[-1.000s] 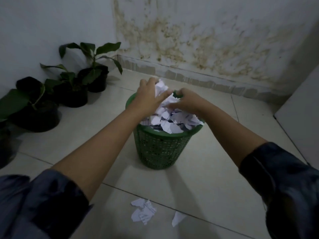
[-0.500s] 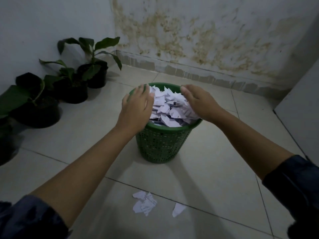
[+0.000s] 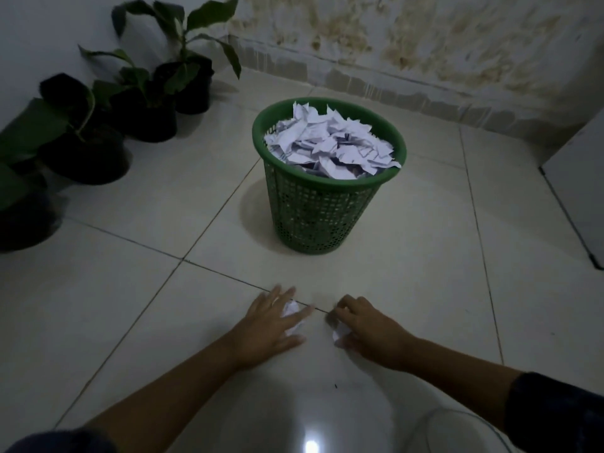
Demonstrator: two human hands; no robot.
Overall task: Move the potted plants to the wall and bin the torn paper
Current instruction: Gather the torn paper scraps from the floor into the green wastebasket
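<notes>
A green mesh bin (image 3: 313, 214) stands on the tiled floor, heaped to its rim with torn white paper (image 3: 330, 142). Nearer me, my left hand (image 3: 271, 325) lies low on the floor with its fingers closing over white paper scraps (image 3: 290, 311). My right hand (image 3: 366, 325) is curled over another scrap (image 3: 340, 331) beside it. Several potted plants in black pots (image 3: 153, 116) stand in a row along the left wall.
The stained back wall (image 3: 425, 44) runs behind the bin. A white cabinet or appliance (image 3: 578, 178) stands at the right edge. A bright light reflection (image 3: 310, 446) shows on the tiles close to me.
Both hands have left the top of the bin and dropped to the floor in front of it, where they now gather the loose scraps. The view has tilted downward.
</notes>
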